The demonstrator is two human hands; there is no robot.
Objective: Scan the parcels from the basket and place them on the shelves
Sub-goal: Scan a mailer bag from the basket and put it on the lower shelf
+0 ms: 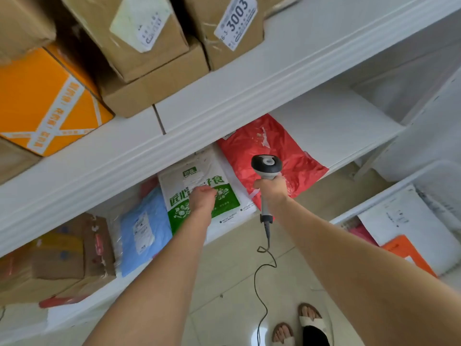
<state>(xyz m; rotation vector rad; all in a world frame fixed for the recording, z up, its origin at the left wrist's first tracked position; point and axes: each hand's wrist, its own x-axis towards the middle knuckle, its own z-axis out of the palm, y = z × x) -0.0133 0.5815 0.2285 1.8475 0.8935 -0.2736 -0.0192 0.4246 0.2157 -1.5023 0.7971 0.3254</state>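
Green-and-white parcel [224, 203] lies at the shelf [349, 146] edge, left hand [203, 197] on it, grip unclear; right hand [270, 187] grips scanner [266, 164].

- White-and-green parcel [225, 202]: glossy, wrinkled plastic film.
- Red parcel [264, 143]: crinkled, shiny plastic.
- Blue parcel [152, 216]: smooth plastic, paper label.
- Box [149, 61]: matt brown cardboard.
- Shelf [224, 96]: smooth white, faint sheen.
- Scanner [267, 164]: grey-and-black hard plastic.
- Floor [237, 283]: glossy tile.

Mid bag [199, 171] on lower shelf [336, 126], left hand [203, 196] on it. Just left of mid bag: left bag [144, 228], then carton [94, 248]. Just right: right bag [269, 143], scanner [266, 164] before it in right hand [270, 187]. Above: upper shelf [287, 58] with stacked boxes [149, 78]. Far right: basket [399, 189] holding parcels [409, 221].
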